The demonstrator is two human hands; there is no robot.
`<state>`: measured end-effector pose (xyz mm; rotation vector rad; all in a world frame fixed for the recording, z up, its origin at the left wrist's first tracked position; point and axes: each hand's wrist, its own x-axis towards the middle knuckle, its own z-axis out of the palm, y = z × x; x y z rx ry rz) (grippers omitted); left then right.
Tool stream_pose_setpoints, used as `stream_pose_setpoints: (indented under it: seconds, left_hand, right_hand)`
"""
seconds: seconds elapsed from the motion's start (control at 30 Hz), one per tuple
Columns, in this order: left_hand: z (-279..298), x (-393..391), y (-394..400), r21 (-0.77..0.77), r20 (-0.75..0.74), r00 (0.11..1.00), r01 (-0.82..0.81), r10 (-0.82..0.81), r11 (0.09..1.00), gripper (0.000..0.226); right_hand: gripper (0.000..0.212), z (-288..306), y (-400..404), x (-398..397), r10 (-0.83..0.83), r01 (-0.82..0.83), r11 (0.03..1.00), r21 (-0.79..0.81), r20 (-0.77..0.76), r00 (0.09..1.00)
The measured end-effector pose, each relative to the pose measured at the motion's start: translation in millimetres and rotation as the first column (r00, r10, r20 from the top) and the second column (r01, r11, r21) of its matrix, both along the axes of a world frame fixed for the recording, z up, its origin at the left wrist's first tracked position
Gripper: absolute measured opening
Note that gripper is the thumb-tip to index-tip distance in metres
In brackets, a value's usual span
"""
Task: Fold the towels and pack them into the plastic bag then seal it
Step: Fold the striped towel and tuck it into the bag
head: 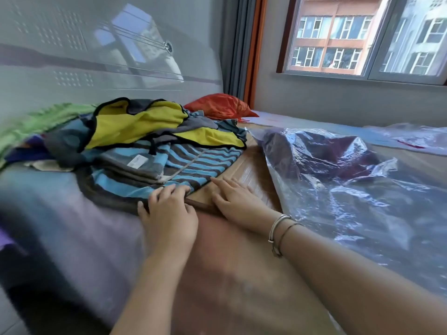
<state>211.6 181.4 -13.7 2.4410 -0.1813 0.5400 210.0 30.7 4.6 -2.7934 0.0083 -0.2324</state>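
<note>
The striped towel lies on top of the pile, with its near corner at the edge of the wooden board. The left hand has its fingers curled on that corner. Whether it pinches the cloth, I cannot tell. The right hand lies flat on the board, fingers straight, holding nothing. It looks best to take both corners, pull the towel flat, then fold it. The plastic bag waits on the right side of the board.

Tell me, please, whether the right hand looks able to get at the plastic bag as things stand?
Probably yes. The right hand lies flat on the wooden board, holding nothing, and the plastic bag lies just to its right with nothing between them.
</note>
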Motion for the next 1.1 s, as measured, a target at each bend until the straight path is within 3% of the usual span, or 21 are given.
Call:
stream_pose_setpoints:
  seconds: [0.17,0.3,0.5,0.57,0.73,0.9,0.97,1.1]
  left_hand:
    - [2.0,2.2,-8.1,-0.156,0.095,0.995,-0.021,0.036,0.988,0.041]
    - [-3.8,1.7,-8.8,-0.185,0.114,0.986,-0.103,0.126,0.977,0.032]
    - [-1.4,0.6,-4.3,-0.198,0.174,0.975,-0.103,0.138,0.975,0.012]
    - [0.6,-2.9,-11.4,-0.226,0.211,0.974,-0.036,0.085,0.974,0.011]
    - [3.8,-19.7,-43.6,-0.248,0.226,0.944,0.294,-0.239,0.923,0.014]
    - [11.9,-23.1,-54.9,-0.410,0.193,0.898,0.440,-0.395,0.799,0.010]
    - [15.8,-24.6,-56.2,-0.429,0.219,0.888,0.461,-0.405,0.777,0.019]
    - [17.0,-28.4,-53.0,-0.373,0.287,0.921,0.361,-0.264,0.855,0.020]
  right_hand:
    - [0.052,-1.1,-19.5,5.9,-0.012,0.003,0.980,0.197,0.044,0.999]
    - [0.052,-0.2,-24.5,-0.4,0.001,-0.007,0.964,0.265,0.024,1.000]
    - [0.048,3.0,-25.7,-4.2,0.011,-0.005,0.916,0.401,-0.014,1.000]
    - [0.051,4.6,-26.4,-3.0,-0.003,0.017,0.871,0.490,-0.029,1.000]
    - [0.060,9.6,-28.4,5.2,-0.058,0.073,0.674,0.735,-0.045,0.997]
    - [0.018,22.3,-37.6,0.7,-0.246,0.094,0.545,0.833,0.052,0.968]
    - [0.014,39.9,-40.6,-9.7,-0.273,0.049,0.476,0.878,0.094,0.957]
    - [0.015,80.4,-60.9,-40.3,-0.375,-0.051,0.440,0.896,0.236,0.897]
